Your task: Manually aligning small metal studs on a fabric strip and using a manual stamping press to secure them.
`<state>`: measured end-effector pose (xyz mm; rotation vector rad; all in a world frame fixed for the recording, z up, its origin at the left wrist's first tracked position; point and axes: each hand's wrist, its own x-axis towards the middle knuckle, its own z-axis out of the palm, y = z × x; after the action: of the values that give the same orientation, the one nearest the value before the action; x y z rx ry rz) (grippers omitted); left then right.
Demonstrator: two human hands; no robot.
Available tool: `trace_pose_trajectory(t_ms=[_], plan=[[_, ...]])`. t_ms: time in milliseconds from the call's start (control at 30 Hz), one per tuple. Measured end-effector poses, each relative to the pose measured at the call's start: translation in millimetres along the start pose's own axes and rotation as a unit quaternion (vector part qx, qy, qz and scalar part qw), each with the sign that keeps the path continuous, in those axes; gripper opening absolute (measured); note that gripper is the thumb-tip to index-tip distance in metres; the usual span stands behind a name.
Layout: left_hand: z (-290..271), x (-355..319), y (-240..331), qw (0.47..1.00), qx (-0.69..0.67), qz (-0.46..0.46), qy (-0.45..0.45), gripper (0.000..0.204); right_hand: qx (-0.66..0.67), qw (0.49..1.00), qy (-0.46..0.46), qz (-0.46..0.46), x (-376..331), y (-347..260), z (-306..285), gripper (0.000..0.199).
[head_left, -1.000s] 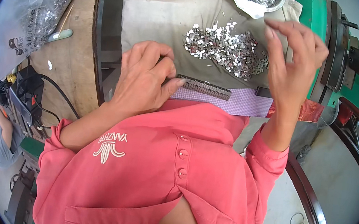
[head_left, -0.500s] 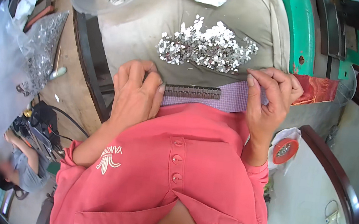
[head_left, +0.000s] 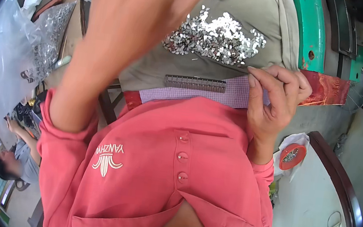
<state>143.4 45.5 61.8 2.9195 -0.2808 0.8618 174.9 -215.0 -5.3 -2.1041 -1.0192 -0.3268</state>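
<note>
R hand (head_left: 279, 93): thumb & forefinger drawn close, tips nearly meeting; can't tell if a tiny piece sits btwn them. Other R fingers bent loosely. L hand (head_left: 138, 4), large and blurred, stretches over the upper left, fingers cut off at the top edge, so can't tell if it's spread, pressed together or pinching sth.

Biggest thing: coral-pink buttoned shirt w/ pale embroidery (head_left: 147, 168), on the wearer. Olive-grey creased cloth (head_left: 143, 72) covers the work surface. Clear plastic bag w/ shiny bits inside (head_left: 15, 47) at far L. Green painted metal frame (head_left: 309, 31) along the cloth's R side. Loose pile of small flat silvery pieces (head_left: 220, 39) mid-cloth, btwn the hands; R fingertips near its lower R end. Purple-and-white checked fabric (head_left: 238, 92) along the cloth's near edge, just above the shirt; R hand partly over it. Red glossy patterned sheet (head_left: 327, 89) just R of R hand. Dark ribbed straight strip, metal-looking (head_left: 195, 84), lies level below the pile, partly on the checked fabric, apart from both hands. Smallest: round orange-red dish w/ small shiny bits (head_left: 293, 157), below R hand, R of the forearm.
</note>
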Motion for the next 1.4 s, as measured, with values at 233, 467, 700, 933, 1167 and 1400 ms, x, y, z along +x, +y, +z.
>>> trace_pose_trajectory(t_ms=[233, 467, 700, 933, 1167, 1400], plan=[[4.5, -4.4, 4.8, 0.998, -0.062, -0.021, -0.001, 0.017, -0.024, 0.999, -0.034, 0.033, -29.0, -1.7, -4.9, 0.024], [-25.2, -117.0, 46.8, 0.918, -0.258, -0.293, -0.070, 0.021, -0.018, 0.995, -0.093, 0.017, -32.8, -5.3, -4.7, 0.027], [-14.3, -146.7, 64.6, 0.874, -0.336, -0.331, -0.119, 0.033, -0.022, 0.991, -0.129, 0.010, -29.4, -6.9, 2.8, 0.035], [-5.6, -155.0, 63.7, 0.880, -0.338, -0.316, -0.110, 0.035, -0.026, 0.993, -0.117, -0.003, -31.7, -8.5, 5.1, 0.036], [-3.2, -154.6, 65.2, 0.867, -0.354, -0.336, -0.103, 0.032, -0.048, 0.995, -0.080, -0.038, -27.6, -5.1, 9.1, 0.035], [-0.1, -155.0, 68.8, 0.868, -0.345, -0.345, -0.093, 0.031, -0.025, 0.993, -0.116, 0.003, -26.0, -1.4, 5.2, 0.031]])
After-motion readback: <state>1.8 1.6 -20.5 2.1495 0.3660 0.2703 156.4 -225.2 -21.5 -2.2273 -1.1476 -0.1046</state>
